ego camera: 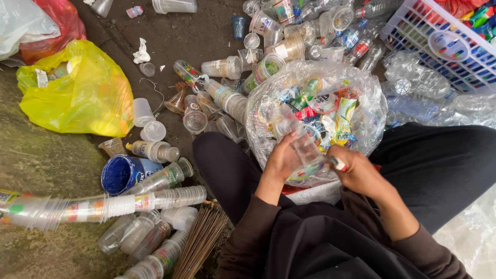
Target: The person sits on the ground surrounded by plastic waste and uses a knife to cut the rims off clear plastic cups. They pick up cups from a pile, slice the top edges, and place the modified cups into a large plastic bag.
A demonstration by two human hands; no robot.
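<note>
Plastic cup (298,144) sat gripped in the left hand (281,161) over the clear bag of wrappers (361,111) in the lap, while the right hand (356,168) pinched its peeled lid (315,168), so scraps could drop straight in.

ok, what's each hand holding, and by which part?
Left hand grips a clear plastic cup around its side wall. Right hand pinches the cup's peeled lid film at its edge.
</note>
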